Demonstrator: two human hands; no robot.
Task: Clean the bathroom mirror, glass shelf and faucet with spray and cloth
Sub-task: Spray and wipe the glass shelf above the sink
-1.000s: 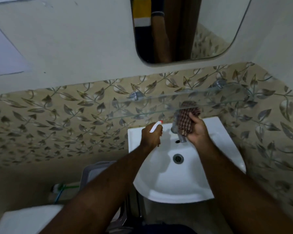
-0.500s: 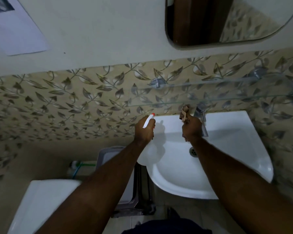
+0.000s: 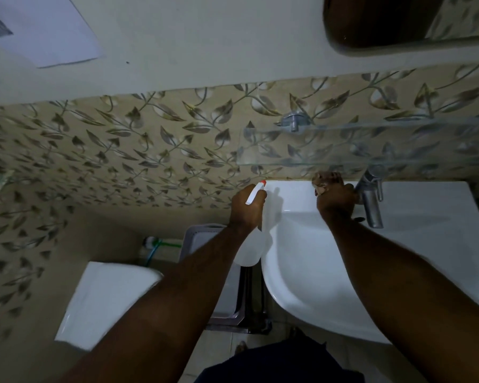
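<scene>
The left hand [image 3: 248, 207] grips a white spray bottle [image 3: 250, 244]; the right hand [image 3: 335, 199] bunches what looks like a checked cloth [image 3: 322, 180], chrome faucet [image 3: 371, 200] just right of its grip.

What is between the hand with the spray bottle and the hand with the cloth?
In the head view, only bare white sink surface lies between the left hand and the right hand, crossed by the spray bottle's shadow.

Both bare arms reach forward, left hand [image 3: 247, 208] and right hand [image 3: 335, 200] each with fingers curled closed.
</scene>
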